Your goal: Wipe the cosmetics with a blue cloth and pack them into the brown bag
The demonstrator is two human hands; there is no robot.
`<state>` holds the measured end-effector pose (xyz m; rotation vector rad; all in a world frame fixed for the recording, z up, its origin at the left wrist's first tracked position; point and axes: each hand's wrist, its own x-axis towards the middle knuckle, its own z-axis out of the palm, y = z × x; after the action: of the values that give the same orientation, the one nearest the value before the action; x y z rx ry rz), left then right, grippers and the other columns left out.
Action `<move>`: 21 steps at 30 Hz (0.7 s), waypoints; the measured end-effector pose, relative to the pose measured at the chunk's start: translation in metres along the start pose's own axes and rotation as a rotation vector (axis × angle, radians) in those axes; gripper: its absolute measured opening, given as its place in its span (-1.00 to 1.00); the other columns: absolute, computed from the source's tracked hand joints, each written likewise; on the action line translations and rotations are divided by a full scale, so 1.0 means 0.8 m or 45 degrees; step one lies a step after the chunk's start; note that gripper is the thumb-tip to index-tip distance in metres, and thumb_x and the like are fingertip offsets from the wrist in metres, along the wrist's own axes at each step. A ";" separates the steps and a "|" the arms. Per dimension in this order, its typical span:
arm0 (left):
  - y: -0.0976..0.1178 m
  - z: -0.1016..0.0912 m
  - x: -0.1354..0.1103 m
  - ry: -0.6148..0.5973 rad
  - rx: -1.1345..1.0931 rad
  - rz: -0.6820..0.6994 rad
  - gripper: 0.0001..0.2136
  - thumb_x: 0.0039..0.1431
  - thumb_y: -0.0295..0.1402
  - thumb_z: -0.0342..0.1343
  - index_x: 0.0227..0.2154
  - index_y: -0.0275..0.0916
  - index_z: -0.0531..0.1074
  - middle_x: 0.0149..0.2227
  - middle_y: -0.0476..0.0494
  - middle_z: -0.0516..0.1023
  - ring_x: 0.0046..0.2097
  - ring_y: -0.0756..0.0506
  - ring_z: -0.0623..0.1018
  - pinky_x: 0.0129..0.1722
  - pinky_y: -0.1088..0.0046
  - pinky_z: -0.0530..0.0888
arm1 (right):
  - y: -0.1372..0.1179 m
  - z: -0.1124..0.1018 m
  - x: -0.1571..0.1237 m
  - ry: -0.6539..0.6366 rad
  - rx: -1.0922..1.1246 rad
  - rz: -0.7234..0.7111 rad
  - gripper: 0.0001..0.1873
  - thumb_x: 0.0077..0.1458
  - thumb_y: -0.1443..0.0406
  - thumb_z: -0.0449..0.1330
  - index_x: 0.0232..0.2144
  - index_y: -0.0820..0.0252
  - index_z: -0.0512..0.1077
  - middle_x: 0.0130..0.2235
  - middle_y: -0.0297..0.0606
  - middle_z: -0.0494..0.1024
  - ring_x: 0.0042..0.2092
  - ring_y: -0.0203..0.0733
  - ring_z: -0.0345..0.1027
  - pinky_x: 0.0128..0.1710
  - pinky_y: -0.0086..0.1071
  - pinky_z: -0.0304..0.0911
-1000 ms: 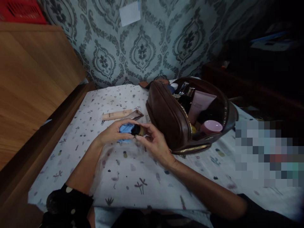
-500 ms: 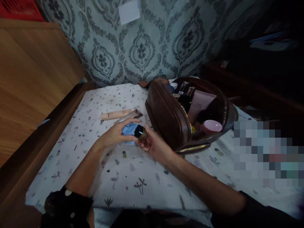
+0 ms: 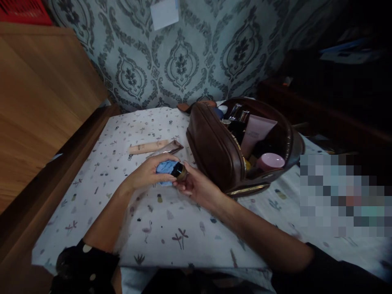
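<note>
Jar [image 3: 182, 175] at mid-frame, gripped from both sides

The left hand [image 3: 150, 172] clasps a blue cloth [image 3: 165, 167] beside the jar's black lid [image 3: 177, 169]; the right hand [image 3: 197, 181] pinches its other end. Just above, a peach tube [image 3: 148, 147] and silver tube [image 3: 170, 148] lie on the counter [image 3: 107, 204]. Right of centre, a brown bag [image 3: 211, 147] stands open, a pink tube [image 3: 257, 132] inside.

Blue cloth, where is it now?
Just left of centre in the head view, the blue cloth sits in the left hand, beside the black-topped jar and left of the brown bag.
</note>
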<state>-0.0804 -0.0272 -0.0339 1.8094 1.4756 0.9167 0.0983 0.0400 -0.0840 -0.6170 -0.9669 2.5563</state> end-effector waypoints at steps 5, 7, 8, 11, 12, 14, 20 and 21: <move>0.001 0.003 0.000 0.014 -0.008 -0.026 -0.59 0.12 -0.11 0.28 -0.02 -0.20 0.47 -0.05 -0.16 0.56 -0.03 -0.20 0.54 -0.01 0.32 0.44 | 0.002 -0.002 0.002 -0.019 0.090 0.014 -0.43 -0.17 -0.12 0.45 -0.39 0.21 0.43 -0.50 -0.32 0.54 -0.51 -0.39 0.25 -0.55 -0.53 0.06; 0.003 0.006 0.000 0.078 0.011 -0.034 -0.54 0.12 -0.06 0.27 0.00 -0.21 0.46 -0.05 -0.16 0.56 -0.03 -0.21 0.55 -0.03 0.33 0.45 | 0.003 -0.001 0.001 0.008 0.142 -0.071 -0.44 -0.21 -0.08 0.49 -0.36 0.19 0.45 -0.46 -0.35 0.56 -0.46 -0.37 0.34 -0.48 -0.51 0.19; 0.004 0.009 0.001 0.119 0.023 -0.027 -0.52 0.13 -0.03 0.25 0.01 -0.22 0.45 -0.05 -0.17 0.56 -0.04 -0.22 0.55 -0.04 0.33 0.45 | 0.003 0.000 0.001 0.018 0.162 -0.117 -0.44 -0.23 -0.05 0.51 -0.34 0.18 0.46 -0.43 -0.37 0.57 -0.44 -0.36 0.38 -0.45 -0.51 0.23; 0.006 0.017 0.001 0.226 0.159 0.068 -0.54 0.22 0.00 0.16 0.03 -0.22 0.43 -0.06 -0.19 0.55 -0.04 -0.22 0.55 -0.03 0.31 0.45 | 0.005 0.003 0.000 0.024 0.194 -0.210 -0.45 -0.29 0.03 0.56 -0.33 0.17 0.46 -0.39 -0.40 0.60 -0.39 -0.35 0.46 -0.38 -0.50 0.31; 0.006 0.020 0.001 0.250 0.241 0.115 -0.56 0.26 -0.01 0.12 0.03 -0.22 0.44 -0.08 -0.19 0.55 -0.04 -0.21 0.54 -0.02 0.30 0.45 | 0.005 0.003 0.000 0.022 0.204 -0.229 -0.45 -0.30 0.04 0.57 -0.34 0.18 0.46 -0.39 -0.40 0.61 -0.38 -0.34 0.47 -0.35 -0.49 0.34; 0.007 0.026 0.000 0.291 0.413 0.193 -0.61 0.33 -0.05 0.04 0.03 -0.23 0.45 -0.12 -0.19 0.56 -0.07 -0.19 0.55 -0.03 0.31 0.46 | 0.006 0.003 0.000 0.010 0.222 -0.250 -0.47 -0.29 0.06 0.57 -0.36 0.19 0.46 -0.39 -0.40 0.61 -0.38 -0.35 0.49 -0.30 -0.48 0.37; 0.012 0.039 -0.004 0.515 0.785 0.382 -0.76 0.42 -0.26 -0.05 -0.13 -0.24 0.48 -0.23 -0.17 0.59 -0.20 -0.10 0.58 -0.19 0.41 0.48 | 0.011 -0.002 0.004 -0.076 0.248 -0.230 -0.47 -0.26 0.08 0.57 -0.37 0.19 0.40 -0.40 -0.40 0.63 -0.39 -0.35 0.53 -0.37 -0.53 0.35; 0.014 0.039 -0.004 0.550 0.816 0.425 -0.79 0.42 -0.31 -0.04 -0.18 -0.24 0.48 -0.28 -0.13 0.58 -0.25 -0.08 0.57 -0.23 0.44 0.47 | 0.011 -0.002 0.003 -0.103 0.245 -0.223 -0.46 -0.27 0.08 0.57 -0.36 0.18 0.39 -0.41 -0.41 0.62 -0.39 -0.34 0.54 -0.39 -0.54 0.34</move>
<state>-0.0487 -0.0335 -0.0426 2.4903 1.9265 1.1348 0.0954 0.0357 -0.0921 -0.3612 -0.7511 2.4939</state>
